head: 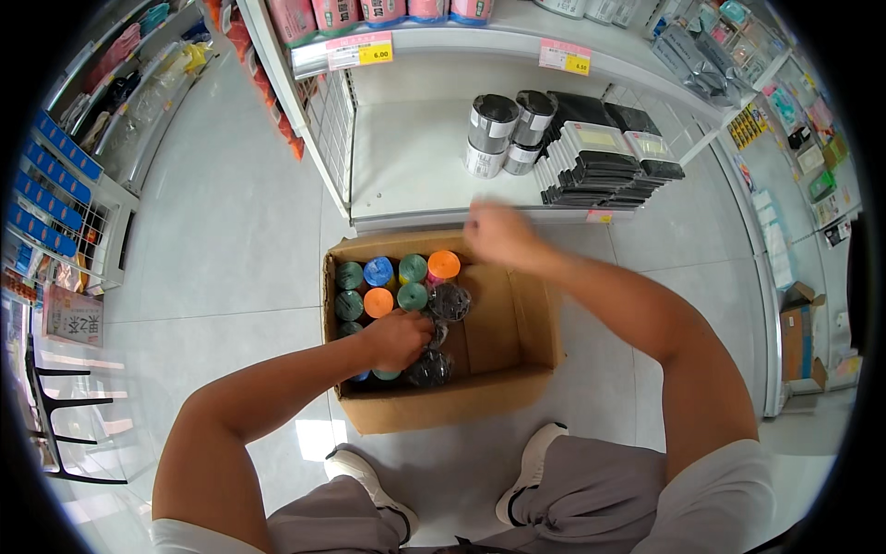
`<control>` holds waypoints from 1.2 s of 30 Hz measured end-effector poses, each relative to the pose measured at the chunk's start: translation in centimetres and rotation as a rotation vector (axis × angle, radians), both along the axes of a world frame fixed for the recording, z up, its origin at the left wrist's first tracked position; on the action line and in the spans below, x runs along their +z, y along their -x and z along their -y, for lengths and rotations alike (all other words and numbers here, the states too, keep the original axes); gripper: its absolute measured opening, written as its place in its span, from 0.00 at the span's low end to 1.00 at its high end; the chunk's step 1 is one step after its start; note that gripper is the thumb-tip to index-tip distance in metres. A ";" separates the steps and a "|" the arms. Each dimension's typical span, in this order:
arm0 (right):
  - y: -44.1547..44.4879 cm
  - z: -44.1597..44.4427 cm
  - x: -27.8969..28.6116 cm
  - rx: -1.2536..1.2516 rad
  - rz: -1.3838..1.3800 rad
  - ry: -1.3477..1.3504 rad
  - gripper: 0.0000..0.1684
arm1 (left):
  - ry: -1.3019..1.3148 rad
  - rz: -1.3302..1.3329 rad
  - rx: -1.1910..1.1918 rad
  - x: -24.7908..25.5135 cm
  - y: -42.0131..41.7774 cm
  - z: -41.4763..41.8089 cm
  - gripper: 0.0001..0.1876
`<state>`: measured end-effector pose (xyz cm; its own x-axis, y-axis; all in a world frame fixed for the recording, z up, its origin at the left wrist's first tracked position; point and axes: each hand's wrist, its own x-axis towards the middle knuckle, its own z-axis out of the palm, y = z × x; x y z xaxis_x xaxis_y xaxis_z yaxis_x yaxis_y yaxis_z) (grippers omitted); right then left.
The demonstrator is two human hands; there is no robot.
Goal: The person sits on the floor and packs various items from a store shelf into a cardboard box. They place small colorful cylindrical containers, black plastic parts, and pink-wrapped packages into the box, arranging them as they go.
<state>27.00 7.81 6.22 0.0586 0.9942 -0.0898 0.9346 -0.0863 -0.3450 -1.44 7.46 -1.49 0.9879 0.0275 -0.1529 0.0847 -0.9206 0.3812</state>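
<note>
A cardboard box (488, 332) stands open on the floor before me, with rolls packed in its left part. They look like garbage-bag rolls: green ones (412, 296), orange ones (444, 264), a blue one (378, 271) and black ones (430, 368) in clear wrap. My left hand (403, 339) reaches into the box, its fingers closed on a black wrapped roll (439, 335) that it partly hides. Blurred by motion, my right hand (502, 232) is over the box's far rim, near the shelf's front edge; its fingers are curled and no item shows in it.
Beyond the box, a white shelf (408, 152) bears stacked black rolls (493, 124) and flat black packs (602, 166). Pink packs (384, 10) line the shelf above. A wire side panel (325, 131) borders the left. Another open carton (799, 339) sits at right, a black rack (69, 415) at left.
</note>
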 end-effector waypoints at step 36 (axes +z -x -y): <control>5.8 12.9 -8.6 0.012 -0.338 0.359 0.55 | -0.008 0.162 0.059 -1.8 0.0 0.2 0.16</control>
